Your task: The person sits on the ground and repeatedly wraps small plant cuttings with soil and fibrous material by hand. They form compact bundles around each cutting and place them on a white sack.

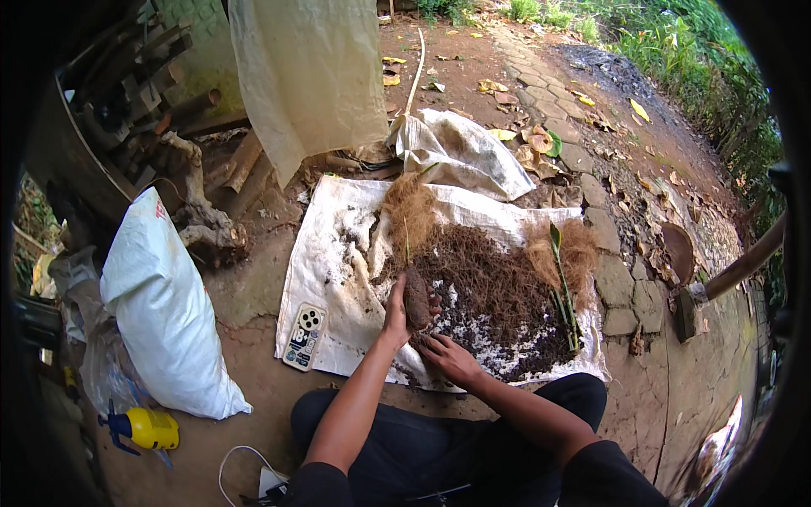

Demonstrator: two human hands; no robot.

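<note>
My left hand [396, 315] is wrapped around a brown, elongated clump of soil [416, 299], its fingertips showing on the far side. A thin green shoot [407, 244] rises from the clump's upper end. Just below the clump, my right hand [453, 360] rests low with bent fingers at some dark soil; whether it pinches any is hidden. Both hands are over a white woven sack [342, 266] spread on the ground. Loose dark soil mixed with brown fibre [488, 275] covers much of it.
Coconut-fibre bundles [408, 203] [580, 253] and green cut stems [561, 298] lie on the sack. A phone [305, 336] sits at its left corner. Further left are a full white sack [168, 317] and a yellow pump sprayer [151, 428]. A wooden pole [744, 266] stands right.
</note>
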